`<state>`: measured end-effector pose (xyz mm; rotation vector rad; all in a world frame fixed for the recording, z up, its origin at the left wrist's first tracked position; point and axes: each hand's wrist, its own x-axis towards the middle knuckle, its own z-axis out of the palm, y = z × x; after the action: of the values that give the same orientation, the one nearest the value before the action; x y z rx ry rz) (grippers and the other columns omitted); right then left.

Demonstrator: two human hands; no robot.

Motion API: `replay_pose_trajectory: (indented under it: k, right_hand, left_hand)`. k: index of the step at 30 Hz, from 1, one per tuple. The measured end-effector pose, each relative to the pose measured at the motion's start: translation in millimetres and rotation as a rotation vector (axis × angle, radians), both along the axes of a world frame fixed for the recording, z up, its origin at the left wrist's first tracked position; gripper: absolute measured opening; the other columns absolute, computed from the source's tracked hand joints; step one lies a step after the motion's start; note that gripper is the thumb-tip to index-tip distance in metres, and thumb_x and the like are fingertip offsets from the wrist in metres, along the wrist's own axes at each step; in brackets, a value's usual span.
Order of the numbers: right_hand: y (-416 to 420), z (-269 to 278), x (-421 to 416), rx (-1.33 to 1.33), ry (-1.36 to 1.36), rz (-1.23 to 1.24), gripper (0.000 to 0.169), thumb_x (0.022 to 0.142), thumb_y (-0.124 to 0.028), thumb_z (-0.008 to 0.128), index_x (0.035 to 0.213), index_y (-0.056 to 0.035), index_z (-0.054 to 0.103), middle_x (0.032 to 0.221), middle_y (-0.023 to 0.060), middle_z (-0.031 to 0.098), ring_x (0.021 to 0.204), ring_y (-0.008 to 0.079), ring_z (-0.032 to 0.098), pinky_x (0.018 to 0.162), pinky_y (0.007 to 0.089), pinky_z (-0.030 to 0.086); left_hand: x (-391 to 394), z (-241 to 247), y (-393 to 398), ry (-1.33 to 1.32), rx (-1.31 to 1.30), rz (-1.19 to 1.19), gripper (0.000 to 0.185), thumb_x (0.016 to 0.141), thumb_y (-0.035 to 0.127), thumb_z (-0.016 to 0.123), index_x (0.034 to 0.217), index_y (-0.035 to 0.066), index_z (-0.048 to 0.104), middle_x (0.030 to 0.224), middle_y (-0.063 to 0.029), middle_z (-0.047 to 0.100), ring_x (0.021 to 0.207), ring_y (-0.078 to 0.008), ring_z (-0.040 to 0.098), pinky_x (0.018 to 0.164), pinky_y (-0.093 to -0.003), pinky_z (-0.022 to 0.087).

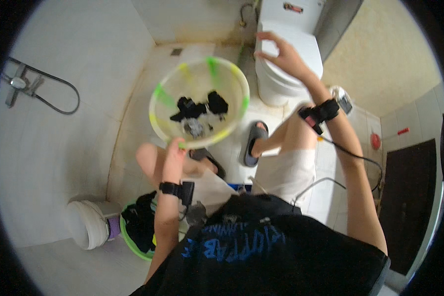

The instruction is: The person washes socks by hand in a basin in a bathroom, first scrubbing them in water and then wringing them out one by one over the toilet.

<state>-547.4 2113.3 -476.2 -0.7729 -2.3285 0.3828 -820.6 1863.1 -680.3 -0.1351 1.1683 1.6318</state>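
Observation:
My left hand (pixel 177 145) grips the near rim of a pale plastic basin (pixel 199 76) with green and yellow streaks, which looks tilted. Inside the basin lie black cloth items (pixel 188 109), another black piece (pixel 217 103) and a grey-and-white cloth (pixel 194 127). My right hand (pixel 279 53) is raised to the right of the basin, over the toilet, with thumb and fingers apart and nothing between them. Each wrist wears a black strap with a small device.
A white toilet (pixel 290 44) stands ahead to the right. A green basin (pixel 133 248) of dark clothes and a white bucket (pixel 87 229) are at the lower left. A shower hose (pixel 64 112) hangs on the left wall. A floor drain (pixel 176 52) lies beyond the basin.

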Motion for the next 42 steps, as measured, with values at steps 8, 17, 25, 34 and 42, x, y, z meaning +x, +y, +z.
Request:
replay_pose_trajectory:
  k: [8, 17, 25, 34, 42]
  right_hand:
    - [1.4, -175.9, 52.8, -0.302, 0.030, -0.149, 0.050, 0.079, -0.030, 0.063, 0.120, -0.0083, 0.044, 0.110, 0.0125, 0.054, 0.107, 0.0240, 0.049, 0.086, 0.0420, 0.041]
    - [132.8, -471.5, -95.2, -1.018, -0.122, -0.104, 0.071, 0.082, -0.037, 0.060, 0.129, 0.0045, 0.027, 0.118, 0.0204, 0.048, 0.105, 0.0232, 0.049, 0.084, 0.0323, 0.042]
    - [237.1, -496.8, -161.9, -0.940, -0.002, -0.171, 0.042, 0.082, -0.025, 0.060, 0.112, 0.0020, 0.048, 0.095, 0.0141, 0.061, 0.080, 0.0177, 0.062, 0.068, 0.0297, 0.051]
    - [274.6, -366.4, -215.7, -1.106, 0.053, -0.359, 0.038, 0.084, -0.022, 0.059, 0.109, 0.0050, 0.049, 0.090, 0.0106, 0.059, 0.080, 0.0136, 0.057, 0.069, 0.0273, 0.048]
    - [316.9, -161.0, -57.9, -1.233, 0.422, -0.528, 0.037, 0.086, -0.026, 0.057, 0.104, 0.0051, 0.053, 0.087, 0.0060, 0.059, 0.078, 0.0097, 0.054, 0.068, 0.0249, 0.045]
  left_hand:
    - [10.2, -118.6, 12.8, 0.226, -0.042, -0.010, 0.010, 0.083, 0.005, 0.052, 0.091, 0.001, 0.056, 0.072, -0.0023, 0.040, 0.064, -0.0138, 0.042, 0.075, -0.0274, 0.043]
    - [-71.3, -331.2, 115.3, 0.387, -0.187, -0.063, 0.030, 0.075, 0.004, 0.058, 0.104, 0.001, 0.053, 0.091, -0.0055, 0.053, 0.083, -0.0179, 0.051, 0.081, -0.0279, 0.040]
    - [-116.4, -278.5, 253.0, 0.278, -0.415, 0.035, 0.055, 0.069, -0.004, 0.053, 0.123, -0.002, 0.043, 0.118, -0.0105, 0.050, 0.106, -0.0206, 0.050, 0.087, -0.0296, 0.041]
    - [-191.9, -179.0, 303.0, 0.307, -0.334, -0.051, 0.059, 0.066, 0.001, 0.057, 0.123, -0.001, 0.043, 0.117, -0.0115, 0.050, 0.105, -0.0227, 0.049, 0.089, -0.0325, 0.039]
    - [-98.9, 130.0, 466.4, 0.674, -0.445, -0.337, 0.020, 0.068, 0.003, 0.058, 0.086, -0.005, 0.057, 0.082, -0.0046, 0.057, 0.073, -0.0124, 0.052, 0.067, -0.0254, 0.040]
